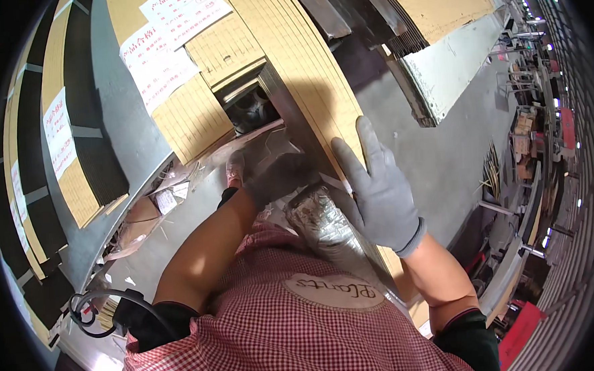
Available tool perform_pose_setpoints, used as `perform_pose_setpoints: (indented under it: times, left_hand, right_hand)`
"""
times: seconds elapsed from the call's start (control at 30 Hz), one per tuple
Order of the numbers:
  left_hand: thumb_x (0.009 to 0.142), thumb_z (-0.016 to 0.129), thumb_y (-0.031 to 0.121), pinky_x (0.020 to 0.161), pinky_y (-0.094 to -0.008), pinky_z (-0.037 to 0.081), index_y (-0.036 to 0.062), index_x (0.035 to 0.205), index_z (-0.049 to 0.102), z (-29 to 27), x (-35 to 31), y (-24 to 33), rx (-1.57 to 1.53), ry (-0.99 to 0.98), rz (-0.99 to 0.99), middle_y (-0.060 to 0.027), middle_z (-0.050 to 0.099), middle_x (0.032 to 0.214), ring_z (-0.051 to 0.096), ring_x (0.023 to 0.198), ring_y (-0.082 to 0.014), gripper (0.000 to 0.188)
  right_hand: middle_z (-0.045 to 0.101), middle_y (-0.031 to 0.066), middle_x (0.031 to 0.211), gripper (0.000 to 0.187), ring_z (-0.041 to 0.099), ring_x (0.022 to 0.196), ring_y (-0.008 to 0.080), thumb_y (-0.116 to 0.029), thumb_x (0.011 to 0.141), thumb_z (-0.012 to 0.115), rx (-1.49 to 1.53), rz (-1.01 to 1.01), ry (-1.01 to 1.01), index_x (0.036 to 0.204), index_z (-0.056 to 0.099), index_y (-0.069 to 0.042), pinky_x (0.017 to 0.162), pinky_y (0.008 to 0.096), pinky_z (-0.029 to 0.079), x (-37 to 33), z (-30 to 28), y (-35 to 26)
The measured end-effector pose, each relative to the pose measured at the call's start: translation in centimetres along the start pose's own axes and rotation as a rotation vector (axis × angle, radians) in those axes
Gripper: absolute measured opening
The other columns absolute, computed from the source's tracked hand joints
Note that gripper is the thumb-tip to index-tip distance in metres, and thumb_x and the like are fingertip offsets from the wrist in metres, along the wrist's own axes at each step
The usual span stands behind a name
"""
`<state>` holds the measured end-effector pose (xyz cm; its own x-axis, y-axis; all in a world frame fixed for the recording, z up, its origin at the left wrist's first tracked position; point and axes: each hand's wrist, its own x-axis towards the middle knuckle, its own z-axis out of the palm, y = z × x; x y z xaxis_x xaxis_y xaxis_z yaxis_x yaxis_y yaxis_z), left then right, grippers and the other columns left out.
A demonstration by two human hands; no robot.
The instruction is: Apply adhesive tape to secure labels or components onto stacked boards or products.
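Observation:
My right hand [388,197], in a grey glove, lies with its fingers stretched out on a long tan strip stack [290,51] with a dark side edge. Its thumb side is by the stack's near edge. My left hand [284,179], in a darker-looking glove, is in shadow beside the dark edge of that stack; its fingers are mostly hidden. Between my forearms, a silver foil-wrapped bar [329,224] runs up against my checked apron [268,281]. Shorter tan strips [193,130] with white printed labels [160,68] lie left of the long stack.
Further left, curved in view, are more stacks of tan strips with dark edges [96,142] on a grey surface [124,94]. At the upper right stands a pale panel [452,63] with a tan sheet above it. Racks [526,126] and a red board [520,338] line the right side.

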<state>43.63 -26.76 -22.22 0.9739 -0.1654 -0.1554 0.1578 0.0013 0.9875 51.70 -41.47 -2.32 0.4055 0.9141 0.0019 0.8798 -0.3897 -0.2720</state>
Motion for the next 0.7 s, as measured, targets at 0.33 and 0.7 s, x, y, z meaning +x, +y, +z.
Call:
perform_pose_setpoints:
  times: [0.33,0.7]
  left_hand:
    - [0.091,0.065,0.029,0.095,-0.0380,0.046,0.0035,0.116,0.062,0.3,0.5,3.4,-0.005,0.350,0.412,-0.0142,0.062,0.115,0.059,0.109,-0.0274,0.035]
    - [0.081,0.069,0.023,0.057,-0.0347,0.045,0.0083,0.078,0.058,-2.7,-2.9,22.8,0.477,0.043,0.296,-0.0064,0.058,0.068,0.058,0.060,-0.0220,0.019]
  right_hand:
    - [0.034,0.0353,0.144,0.061,0.059,0.085,0.0398,-0.021,0.082,0.068,-0.078,-0.034,0.074,0.138,0.048,-0.006,0.069,0.0407,0.054,0.3,0.2,-0.6]
    - [0.046,0.0275,0.134,0.038,0.056,0.103,0.0423,-0.011,0.081,0.066,0.425,-0.001,0.236,0.115,0.053,-0.001,0.085,0.0382,0.050,-0.6,0.7,1.1]
